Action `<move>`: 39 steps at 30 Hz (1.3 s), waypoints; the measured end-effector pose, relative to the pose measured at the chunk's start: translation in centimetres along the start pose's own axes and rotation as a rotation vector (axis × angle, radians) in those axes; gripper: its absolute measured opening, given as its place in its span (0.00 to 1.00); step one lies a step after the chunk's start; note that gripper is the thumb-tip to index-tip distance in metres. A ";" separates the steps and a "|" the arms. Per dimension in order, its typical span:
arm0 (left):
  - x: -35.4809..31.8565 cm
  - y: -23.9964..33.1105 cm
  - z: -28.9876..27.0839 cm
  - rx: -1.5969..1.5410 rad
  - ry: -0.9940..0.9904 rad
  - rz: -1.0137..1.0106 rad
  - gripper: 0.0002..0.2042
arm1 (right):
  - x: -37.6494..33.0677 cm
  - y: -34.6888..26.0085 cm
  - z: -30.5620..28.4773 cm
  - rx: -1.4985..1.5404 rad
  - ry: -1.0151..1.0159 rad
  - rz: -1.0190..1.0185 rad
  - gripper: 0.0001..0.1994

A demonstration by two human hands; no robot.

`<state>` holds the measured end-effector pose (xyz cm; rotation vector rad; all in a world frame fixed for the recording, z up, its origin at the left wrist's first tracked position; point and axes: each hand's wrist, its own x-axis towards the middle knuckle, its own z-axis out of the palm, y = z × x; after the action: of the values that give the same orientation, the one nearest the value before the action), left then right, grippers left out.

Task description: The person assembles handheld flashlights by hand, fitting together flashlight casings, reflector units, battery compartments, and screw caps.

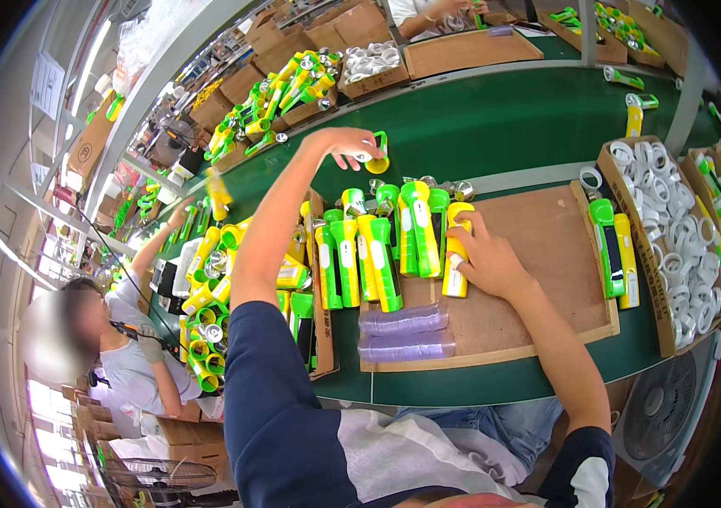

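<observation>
The right hand [496,258] has its fingers curled around a yellow flashlight [455,284], which lies at the right end of a row of green and yellow flashlights [386,262] across the far left corner of the brown wooden tray [538,254]. The left hand [350,146] is stretched past the tray's far edge, fingers bent down over a green-and-yellow flashlight part [381,161] on the green tabletop [496,127]; whether it grips the part, I cannot tell.

Two translucent violet plastic rolls [405,347] lie side by side at the tray's near left corner. By its right edge, a green flashlight [606,245] and a slimmer yellow one [626,258] lie next to each other, with a white ring [590,178] just beyond them. Right of these, a cardboard box [661,317] holds white rings [682,229]. Left of the tray, another cardboard box [323,334] stands beside heaped flashlight bodies [208,292], and a co-worker [136,339] sits beyond the tabletop's left edge.
</observation>
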<state>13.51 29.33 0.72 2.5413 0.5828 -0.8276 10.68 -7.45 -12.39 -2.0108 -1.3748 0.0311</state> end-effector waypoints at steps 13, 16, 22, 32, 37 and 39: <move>-10.9 6.5 -7.3 0.305 0.755 0.355 0.17 | -0.2 0.1 -0.1 0.092 0.010 -0.013 0.17; -15.5 10.1 -5.9 0.409 0.779 0.385 0.17 | 0.5 -0.8 -1.2 0.095 0.260 -0.017 0.18; -23.0 15.5 0.8 0.235 0.748 0.611 0.16 | 4.8 -5.3 -7.3 0.131 0.820 -0.171 0.31; -21.1 16.5 12.1 -0.403 0.482 1.140 0.27 | 0.1 -8.1 -8.1 0.304 0.415 -0.055 0.27; -20.9 15.2 15.7 -0.188 0.616 0.935 0.25 | -2.6 -7.2 -7.4 0.217 0.371 0.056 0.26; -20.9 15.6 17.2 -0.422 0.481 0.951 0.23 | -3.2 -7.2 -7.2 0.172 0.338 0.036 0.26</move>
<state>-1.99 2.49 4.76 2.2024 -0.3207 0.2251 6.18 -12.43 -4.14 -1.8007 -1.0837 -0.1618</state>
